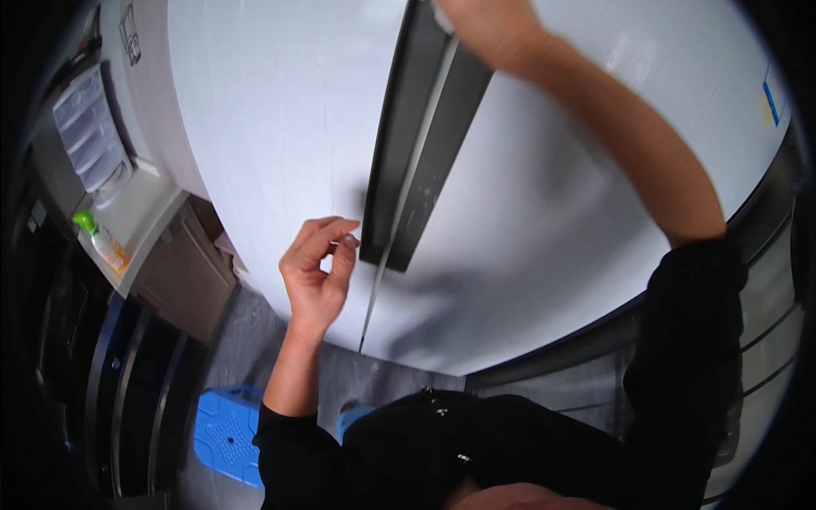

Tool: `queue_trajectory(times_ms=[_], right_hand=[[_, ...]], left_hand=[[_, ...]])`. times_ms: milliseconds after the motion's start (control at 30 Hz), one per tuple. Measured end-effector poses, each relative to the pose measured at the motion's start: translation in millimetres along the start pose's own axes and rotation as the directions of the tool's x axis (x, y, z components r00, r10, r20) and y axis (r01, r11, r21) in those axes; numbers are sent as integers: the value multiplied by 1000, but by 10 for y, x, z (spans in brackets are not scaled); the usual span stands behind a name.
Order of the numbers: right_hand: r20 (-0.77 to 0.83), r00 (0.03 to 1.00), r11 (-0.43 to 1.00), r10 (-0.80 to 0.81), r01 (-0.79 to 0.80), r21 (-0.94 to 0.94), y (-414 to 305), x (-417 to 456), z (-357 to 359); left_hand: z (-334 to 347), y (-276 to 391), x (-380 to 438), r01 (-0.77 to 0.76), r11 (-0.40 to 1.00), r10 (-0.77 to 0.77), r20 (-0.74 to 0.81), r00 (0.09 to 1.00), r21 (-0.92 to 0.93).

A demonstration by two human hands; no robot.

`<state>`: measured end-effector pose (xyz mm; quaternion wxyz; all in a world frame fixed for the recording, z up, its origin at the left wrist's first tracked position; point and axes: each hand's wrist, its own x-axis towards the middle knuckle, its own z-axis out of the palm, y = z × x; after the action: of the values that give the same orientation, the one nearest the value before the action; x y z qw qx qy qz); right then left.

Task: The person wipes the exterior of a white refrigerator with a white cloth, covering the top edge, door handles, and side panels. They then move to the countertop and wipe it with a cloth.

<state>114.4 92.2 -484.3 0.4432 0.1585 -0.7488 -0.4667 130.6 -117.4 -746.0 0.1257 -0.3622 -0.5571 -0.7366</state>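
A large white double-door cabinet or refrigerator (274, 127) stands before me, with dark recessed grips (408, 146) along the seam between its doors. My left hand (319, 268) is raised beside the lower end of these grips, its fingers curled and thumb near the fingertips; nothing clear shows in it. Up at the top edge, my right hand (491, 29) is over the upper part of the dark strip, blurred and partly cut off. A bit of something white (442, 18) shows at its fingers, probably a cloth or wipe; its shape cannot be told.
At the left, a counter (150, 185) holds a spray bottle with a green head (102, 242) and a translucent tiered rack (92, 131). Black appliance fronts (127, 376) stand below it. A blue plastic step stool (229, 433) is on the grey floor beside me.
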Motion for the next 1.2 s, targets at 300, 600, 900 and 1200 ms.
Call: queue_trajectory(times_ms=[300,600,900,1200], right_hand=[[336,933,938,-130,6,347,-1721,-1099,157],[754,653,493,-77,-632,598,-2936,-1710,324],[796,587,550,-147,-621,559,-3149,-1727,263],[820,472,-161,-323,-882,444,-3269,-1938,-212]], left_hand=[[-147,-252,-588,206,972,-207,4,978,110],[-501,-349,-1031,367,904,-354,-94,930,220],[-632,-342,-1129,425,866,-415,-95,905,262],[-618,-665,-1507,698,707,-706,63,706,112]])
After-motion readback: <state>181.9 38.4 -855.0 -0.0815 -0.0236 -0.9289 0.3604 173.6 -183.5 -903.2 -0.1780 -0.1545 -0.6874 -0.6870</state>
